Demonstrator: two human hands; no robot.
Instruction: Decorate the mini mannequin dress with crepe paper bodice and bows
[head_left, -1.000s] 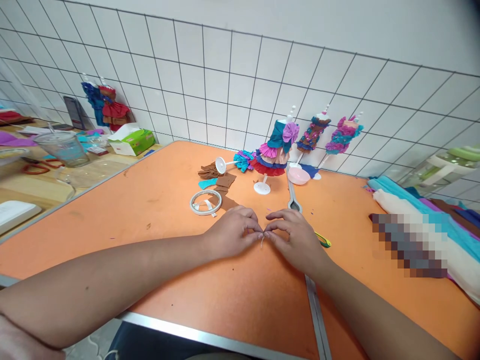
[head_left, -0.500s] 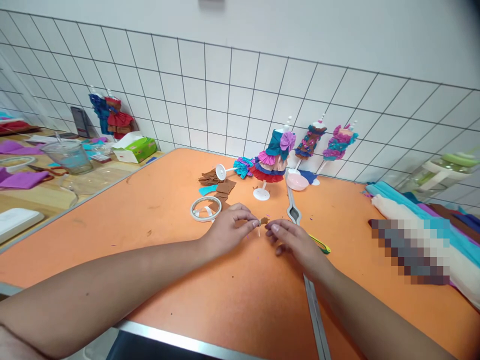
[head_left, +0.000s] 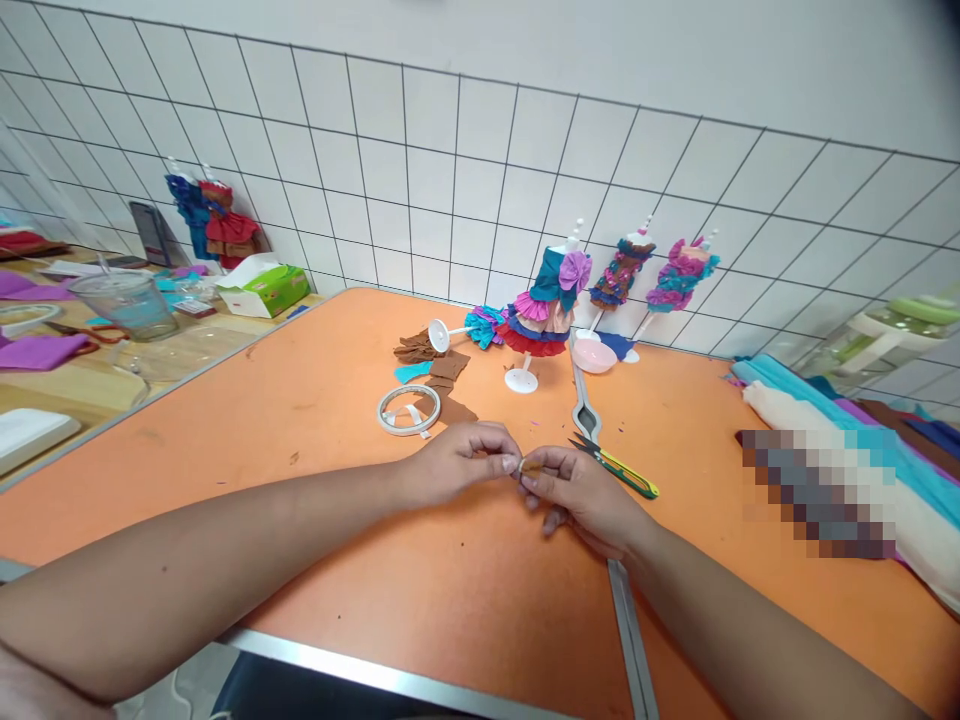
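My left hand [head_left: 461, 462] and my right hand [head_left: 581, 490] meet over the orange table [head_left: 337, 420], fingertips pinched together on a small brown scrap of paper [head_left: 529, 466]. Both forearms rest on the table. Just right of my right hand lie small snips with green-yellow handles [head_left: 616, 466]. A roll of white tape [head_left: 409, 408] and several brown paper squares [head_left: 450, 385] lie beyond my left hand.
Small mannequin stands dressed in ruffled coloured paper [head_left: 546, 300] line the tiled wall, with a pink bowl [head_left: 594, 355] beside them. Folded crepe paper sheets [head_left: 840, 420] are stacked at right. A metal ruler [head_left: 634, 640] runs toward me. The left table holds a plastic cup [head_left: 126, 300] and a tissue box [head_left: 266, 285].
My hands stayed pinched together on the scrap and shifted slightly; the right hand pulled back, uncovering the snips. The view tilted a little.
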